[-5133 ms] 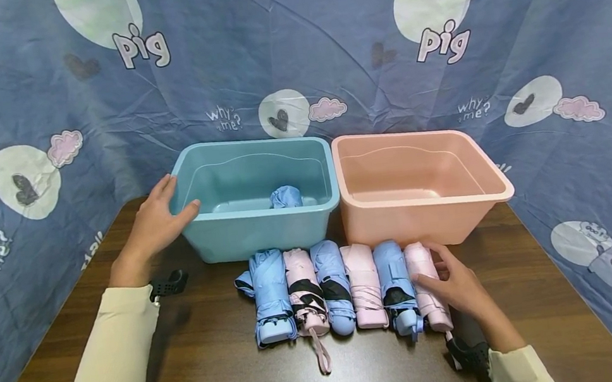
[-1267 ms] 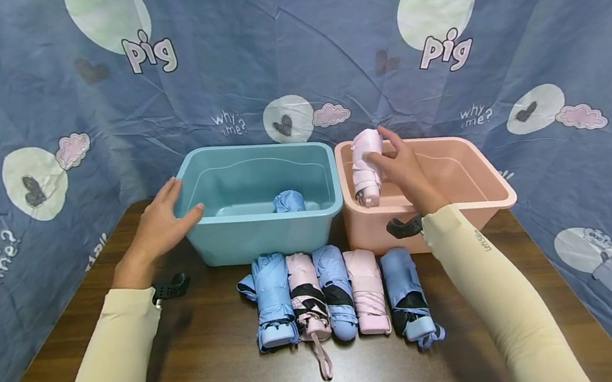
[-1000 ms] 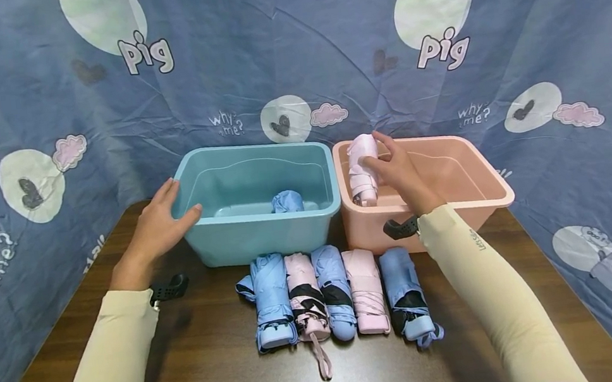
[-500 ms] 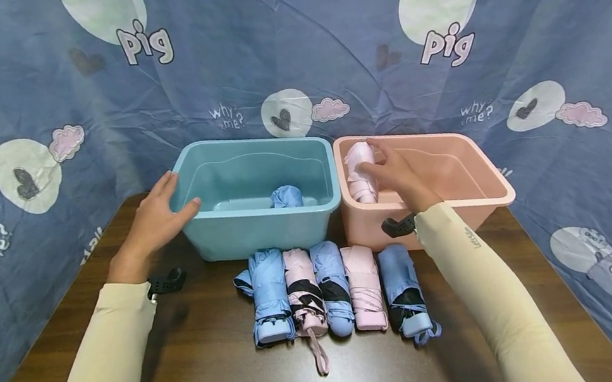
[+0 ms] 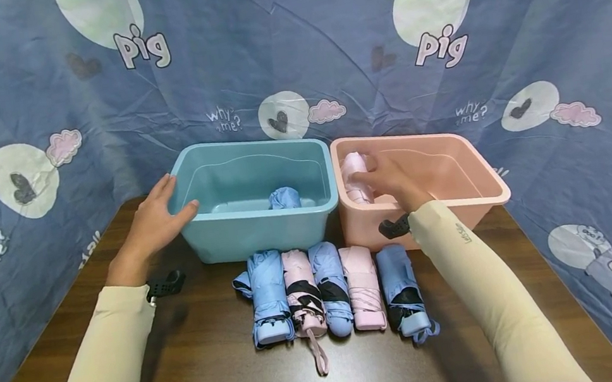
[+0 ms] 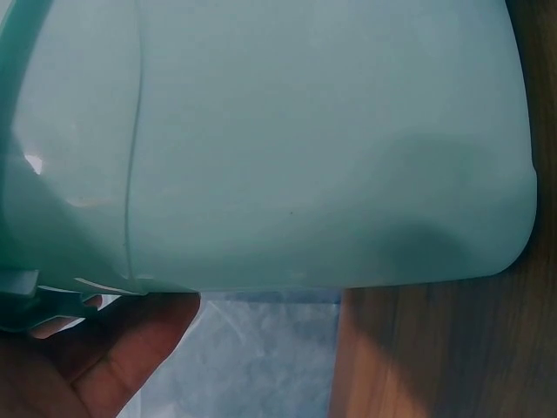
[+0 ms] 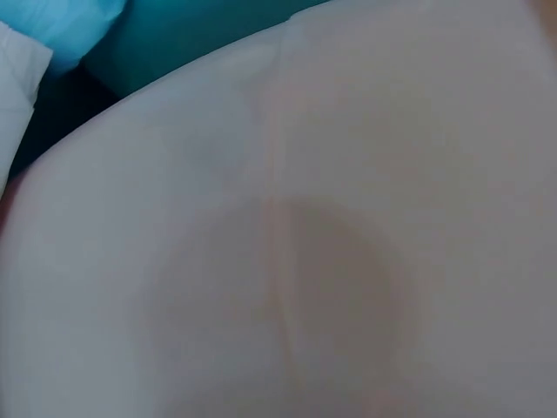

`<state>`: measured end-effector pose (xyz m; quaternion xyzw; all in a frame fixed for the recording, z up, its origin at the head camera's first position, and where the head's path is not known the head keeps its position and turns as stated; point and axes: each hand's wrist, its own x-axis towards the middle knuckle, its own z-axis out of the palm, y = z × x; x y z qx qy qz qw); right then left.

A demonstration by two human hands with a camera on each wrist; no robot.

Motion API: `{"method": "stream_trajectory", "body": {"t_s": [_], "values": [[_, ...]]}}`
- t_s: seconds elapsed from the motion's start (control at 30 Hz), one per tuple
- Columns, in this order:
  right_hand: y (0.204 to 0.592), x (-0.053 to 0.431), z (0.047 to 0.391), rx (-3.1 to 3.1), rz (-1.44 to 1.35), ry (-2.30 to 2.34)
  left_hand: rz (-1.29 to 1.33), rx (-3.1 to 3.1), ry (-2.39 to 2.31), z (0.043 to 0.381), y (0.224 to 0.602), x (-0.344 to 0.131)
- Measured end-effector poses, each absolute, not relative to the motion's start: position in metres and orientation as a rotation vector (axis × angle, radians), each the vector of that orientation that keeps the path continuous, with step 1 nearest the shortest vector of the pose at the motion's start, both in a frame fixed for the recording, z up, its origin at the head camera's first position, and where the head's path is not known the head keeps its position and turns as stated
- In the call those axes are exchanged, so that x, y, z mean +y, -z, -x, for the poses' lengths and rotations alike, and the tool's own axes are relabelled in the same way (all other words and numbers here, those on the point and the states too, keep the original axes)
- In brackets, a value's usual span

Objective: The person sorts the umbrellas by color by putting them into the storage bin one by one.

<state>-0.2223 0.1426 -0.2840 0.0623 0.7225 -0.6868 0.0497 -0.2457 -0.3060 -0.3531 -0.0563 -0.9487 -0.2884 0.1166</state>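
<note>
My right hand (image 5: pixel 387 178) grips a pink folded umbrella (image 5: pixel 354 175) inside the left end of the peach bin (image 5: pixel 359 226), the umbrella's lower end behind the front rim. My left hand (image 5: pixel 152 226) rests against the left front corner of the teal bin (image 5: pixel 254 232), thumb and fingers spread and fairly straight. In the left wrist view that bin's wall (image 6: pixel 331 157) fills most of the picture, with part of the hand (image 6: pixel 113 357) at its lower edge. The right wrist view shows mainly the peach bin's outer wall (image 7: pixel 218 174); the hand is out of that view.
Blue, pink and darker blue folded umbrellas lie in a row before the bins, among them a light blue one (image 5: pixel 269 294), a pink one (image 5: pixel 361 280) and a dark blue one (image 5: pixel 400 281). One blue umbrella (image 5: pixel 284 198) stands in the teal bin. A printed blue cloth (image 5: pixel 185 91) hangs behind.
My right hand took the rightmost pink umbrella from the row and carried it over the peach bin. Lately hand and umbrella have sunk lower into it. My left hand stays put.
</note>
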Motion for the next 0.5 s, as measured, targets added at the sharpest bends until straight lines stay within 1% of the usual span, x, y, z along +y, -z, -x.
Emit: {"method": "stream_trajectory", "body": {"t_s": [0.03,0.07,0.17,0.23,0.27,0.37,0.43,0.47,0.5], "values": [[0.282,0.141,0.218,2.218,-0.172,2.088,0.167,-2.778,0.843,0.246,0.353,-0.306],[0.275,0.136,0.206,2.403,-0.283,1.912,0.169,-2.776,0.843,0.246,0.354,-0.307],[0.265,0.131,0.195,2.397,-0.413,1.806,0.175,-2.771,0.843,0.245,0.354,-0.307],[0.264,0.130,0.195,2.410,-0.461,1.754,0.178,-2.765,0.841,0.246,0.354,-0.307],[0.262,0.129,0.194,2.404,-0.537,1.707,0.180,-2.760,0.842,0.246,0.354,-0.307],[0.274,0.133,0.209,2.370,-0.625,1.686,0.182,-2.753,0.843,0.246,0.354,-0.307],[0.287,0.137,0.224,2.363,-0.584,1.792,0.182,-2.753,0.841,0.246,0.353,-0.307],[0.294,0.139,0.234,2.373,-0.483,1.849,0.180,-2.753,0.840,0.246,0.353,-0.307],[0.302,0.143,0.247,2.318,-0.320,1.916,0.179,-2.755,0.838,0.245,0.353,-0.307]]}}
